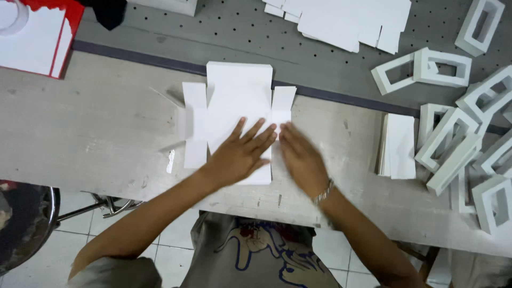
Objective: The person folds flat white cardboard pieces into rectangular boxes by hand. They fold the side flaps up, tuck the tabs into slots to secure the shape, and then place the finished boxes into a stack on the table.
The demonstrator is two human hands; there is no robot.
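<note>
A flat white die-cut cardboard sheet (234, 101) with side flaps lies on the pale worktable (96, 133) in front of me. My left hand (240, 152) rests flat on its lower middle, fingers spread. My right hand (301, 157) lies flat beside it at the sheet's lower right edge, fingers together and slightly blurred, with a metal bracelet at the wrist. Neither hand grips anything.
A stack of flat white sheets (400, 146) sits to the right. Several folded white open box frames (458, 144) pile at the far right. More flat blanks (346, 21) lie on the grey perforated board behind. A red and white box (37, 32) is top left.
</note>
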